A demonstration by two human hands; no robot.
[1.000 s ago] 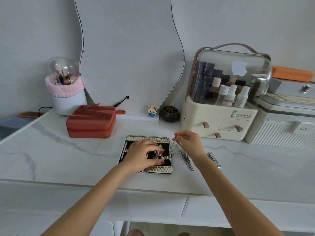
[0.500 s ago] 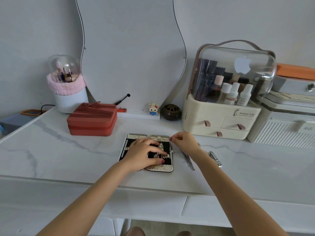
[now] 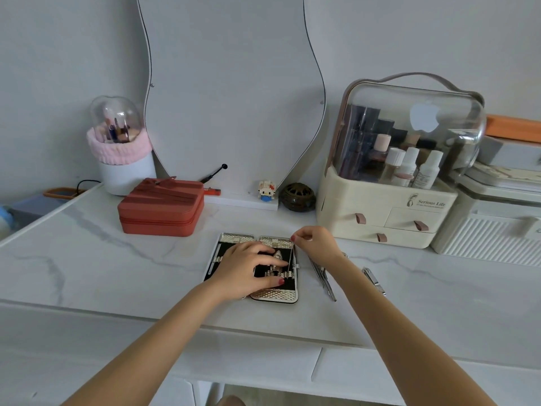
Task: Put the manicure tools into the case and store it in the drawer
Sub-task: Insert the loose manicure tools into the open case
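Head view: one manicure case [image 3: 275, 295] lies open on the marble surface [image 3: 87, 259], two silver-textured halves lined in black, metal tools slotted inside. Left hand [image 3: 243, 269] rests flat on it, fingers straight. Right hand [image 3: 314, 240] pinches one thin metal tool [image 3: 290, 257] at its top end, tip down over the case's right half. Just right of the case lie a bundle of slim tools [image 3: 322, 276] and one nail clipper [image 3: 374, 281].
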